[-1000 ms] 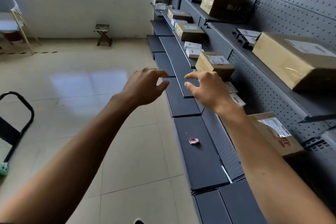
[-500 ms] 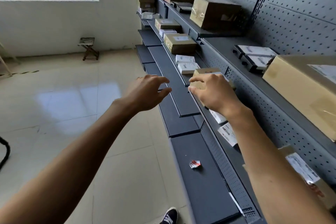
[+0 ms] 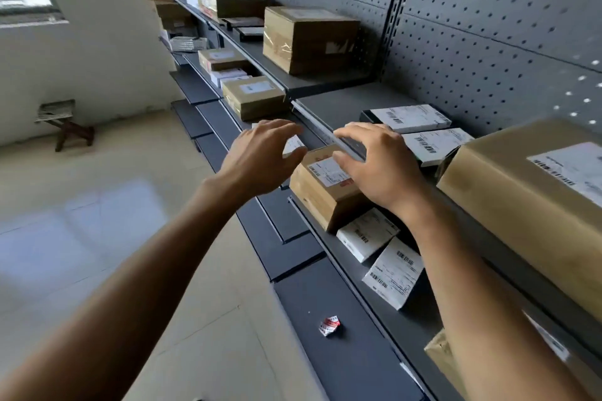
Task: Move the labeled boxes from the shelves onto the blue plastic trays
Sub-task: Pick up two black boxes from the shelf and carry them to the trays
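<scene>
Head view: a labeled cardboard box (image 3: 321,187) sits on the middle shelf (image 3: 384,296), the landmark here; right hand (image 3: 379,169) lies over the box's top with fingers (image 3: 342,161) loosely bent on the label edge, not gripping, while left hand (image 3: 264,156) hovers just left of the box, fingers spread, holding nothing. Just right of the box, two flat white-labeled packets (image 3: 379,254) lean on the same shelf; below it a crumpled red-and-white scrap (image 3: 329,326) lies on the lowest shelf; above it a larger cardboard box (image 3: 309,39) rests on the upper shelf
</scene>
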`<move>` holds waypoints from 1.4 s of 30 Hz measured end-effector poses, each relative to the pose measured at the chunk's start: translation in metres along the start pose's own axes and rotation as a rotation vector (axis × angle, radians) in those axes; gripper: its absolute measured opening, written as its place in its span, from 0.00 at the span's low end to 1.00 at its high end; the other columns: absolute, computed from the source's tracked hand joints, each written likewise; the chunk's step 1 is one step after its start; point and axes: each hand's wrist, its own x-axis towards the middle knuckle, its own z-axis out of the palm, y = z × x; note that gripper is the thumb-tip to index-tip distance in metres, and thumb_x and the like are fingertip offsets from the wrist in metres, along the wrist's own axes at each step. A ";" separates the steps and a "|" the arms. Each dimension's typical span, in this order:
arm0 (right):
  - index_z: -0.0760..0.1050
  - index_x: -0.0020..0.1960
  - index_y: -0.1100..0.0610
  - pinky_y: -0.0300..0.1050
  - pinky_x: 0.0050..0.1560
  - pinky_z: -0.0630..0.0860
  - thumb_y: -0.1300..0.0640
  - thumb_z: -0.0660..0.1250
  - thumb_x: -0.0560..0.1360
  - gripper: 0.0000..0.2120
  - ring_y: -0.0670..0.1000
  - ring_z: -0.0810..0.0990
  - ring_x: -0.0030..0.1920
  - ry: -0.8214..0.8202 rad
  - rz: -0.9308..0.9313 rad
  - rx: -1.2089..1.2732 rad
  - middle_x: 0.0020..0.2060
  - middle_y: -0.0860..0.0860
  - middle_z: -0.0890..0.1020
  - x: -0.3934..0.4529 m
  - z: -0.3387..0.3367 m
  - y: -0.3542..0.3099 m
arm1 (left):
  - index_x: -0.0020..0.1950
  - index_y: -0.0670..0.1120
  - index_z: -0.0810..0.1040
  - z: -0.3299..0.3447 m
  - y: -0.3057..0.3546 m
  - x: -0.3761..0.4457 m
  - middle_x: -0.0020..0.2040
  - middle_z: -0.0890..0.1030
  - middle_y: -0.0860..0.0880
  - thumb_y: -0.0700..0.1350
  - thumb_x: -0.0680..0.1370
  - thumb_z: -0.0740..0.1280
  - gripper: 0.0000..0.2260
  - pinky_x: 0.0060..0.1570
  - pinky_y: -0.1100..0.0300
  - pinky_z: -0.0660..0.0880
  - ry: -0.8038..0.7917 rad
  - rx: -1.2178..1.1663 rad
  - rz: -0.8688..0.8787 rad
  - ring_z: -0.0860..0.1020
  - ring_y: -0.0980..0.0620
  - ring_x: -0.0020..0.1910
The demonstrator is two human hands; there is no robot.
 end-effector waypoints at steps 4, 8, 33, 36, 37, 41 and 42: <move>0.79 0.67 0.54 0.47 0.69 0.69 0.54 0.71 0.78 0.18 0.53 0.73 0.68 0.054 0.087 -0.083 0.66 0.50 0.79 0.016 0.003 0.020 | 0.75 0.52 0.71 0.029 -0.004 0.050 0.75 0.72 0.50 0.56 0.81 0.66 0.23 0.68 0.44 0.71 -0.048 -0.052 0.104 0.67 0.47 0.75; 0.79 0.66 0.53 0.55 0.69 0.71 0.53 0.72 0.77 0.18 0.53 0.73 0.68 0.109 0.233 -0.180 0.65 0.49 0.80 0.029 0.010 0.037 | 0.77 0.54 0.69 0.053 -0.016 0.095 0.77 0.68 0.51 0.58 0.81 0.66 0.24 0.72 0.41 0.66 -0.108 -0.104 0.220 0.63 0.47 0.78; 0.80 0.65 0.55 0.58 0.68 0.71 0.54 0.69 0.76 0.18 0.55 0.76 0.68 0.294 0.720 -0.490 0.67 0.52 0.80 0.031 0.042 0.031 | 0.63 0.53 0.82 0.103 0.006 0.197 0.66 0.80 0.56 0.53 0.81 0.65 0.13 0.64 0.47 0.72 -0.267 -0.394 0.722 0.74 0.50 0.67; 0.82 0.63 0.55 0.54 0.69 0.71 0.52 0.72 0.75 0.17 0.53 0.77 0.66 0.372 0.741 -0.448 0.65 0.51 0.81 0.030 0.047 0.021 | 0.59 0.51 0.84 0.100 -0.002 0.194 0.61 0.82 0.54 0.53 0.80 0.66 0.12 0.60 0.46 0.75 -0.231 -0.406 0.718 0.76 0.48 0.64; 0.83 0.61 0.55 0.54 0.69 0.71 0.52 0.73 0.75 0.17 0.52 0.77 0.66 0.396 0.748 -0.441 0.64 0.50 0.81 0.029 0.050 0.018 | 0.57 0.51 0.85 0.099 -0.005 0.192 0.59 0.83 0.55 0.54 0.80 0.66 0.12 0.58 0.47 0.76 -0.204 -0.416 0.699 0.76 0.48 0.63; 0.84 0.55 0.54 0.54 0.65 0.75 0.50 0.74 0.73 0.13 0.49 0.80 0.62 0.491 0.747 -0.432 0.60 0.48 0.83 0.025 0.060 0.004 | 0.52 0.49 0.84 0.097 -0.015 0.182 0.61 0.81 0.55 0.59 0.77 0.69 0.15 0.54 0.49 0.75 -0.158 -0.421 0.622 0.73 0.50 0.67; 0.84 0.54 0.54 0.54 0.64 0.75 0.51 0.74 0.73 0.12 0.49 0.80 0.61 0.512 0.741 -0.429 0.58 0.48 0.84 0.024 0.062 0.001 | 0.53 0.49 0.83 0.096 -0.017 0.180 0.62 0.80 0.55 0.60 0.76 0.69 0.16 0.54 0.50 0.74 -0.162 -0.421 0.620 0.73 0.50 0.67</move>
